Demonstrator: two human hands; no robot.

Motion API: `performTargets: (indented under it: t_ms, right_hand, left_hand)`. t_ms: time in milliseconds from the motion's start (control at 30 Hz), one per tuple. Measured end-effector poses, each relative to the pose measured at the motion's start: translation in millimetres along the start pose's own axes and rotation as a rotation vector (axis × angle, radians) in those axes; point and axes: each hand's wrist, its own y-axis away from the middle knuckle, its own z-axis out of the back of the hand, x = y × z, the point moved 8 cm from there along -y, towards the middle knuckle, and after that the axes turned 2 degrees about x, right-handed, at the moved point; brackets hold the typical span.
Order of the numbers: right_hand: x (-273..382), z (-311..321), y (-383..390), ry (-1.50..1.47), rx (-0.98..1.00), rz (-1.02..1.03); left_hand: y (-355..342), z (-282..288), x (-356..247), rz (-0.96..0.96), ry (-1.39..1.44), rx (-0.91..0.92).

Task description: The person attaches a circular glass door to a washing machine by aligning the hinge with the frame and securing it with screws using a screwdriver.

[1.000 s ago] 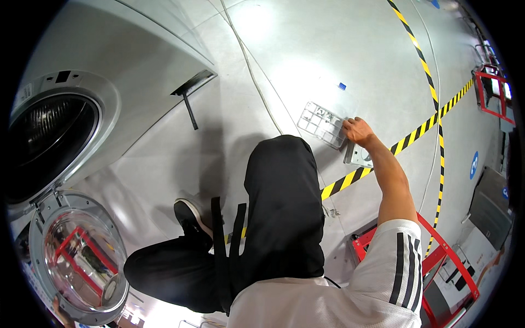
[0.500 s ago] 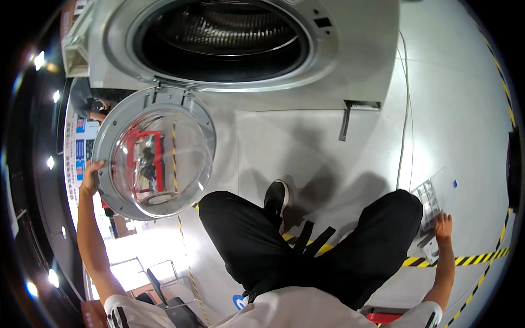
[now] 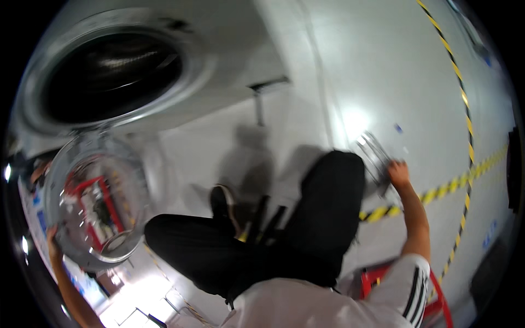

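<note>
A front-loading washing machine (image 3: 219, 76) stands at the upper left, its dark drum opening (image 3: 112, 76) exposed. The round door (image 3: 136, 180), a grey ring around a clear glass bowl, hangs open on its hinge. My left hand (image 3: 53, 240) grips the outer rim of that door, thumb on the ring. Away to the right, my right hand (image 3: 398, 172) is at the edge of a clear compartment box (image 3: 372, 150) on the floor beside my knee. Its fingers are curled together; blur hides what they hold, if anything.
A small hatch flap (image 3: 258, 109) hangs open low on the machine. A cable (image 3: 322, 82) runs along the floor. Yellow-black tape (image 3: 445, 188) crosses the floor at right, and a red frame (image 3: 437, 306) stands behind my right arm. A small blue piece (image 3: 398, 128) lies near the box.
My view has swung right, so the machine and door sit farther left and the picture is blurred. My left hand stays on the door rim, my right hand at the box.
</note>
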Motion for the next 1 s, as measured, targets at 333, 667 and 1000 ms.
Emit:
performTargets:
  t_ms: [333, 667, 1000]
  right_hand:
    - [14, 56, -8, 0.017, 0.144, -0.033]
    - [22, 54, -19, -0.037, 0.183, -0.036]
    - [29, 51, -15, -0.011, 0.134, -0.011]
  left_hand:
    - [-19, -34, -1, 0.404, 0.244, 0.038]
    - [-30, 14, 66, 0.387, 0.382, 0.144]
    - [-28, 4, 39, 0.399, 0.33, 0.063]
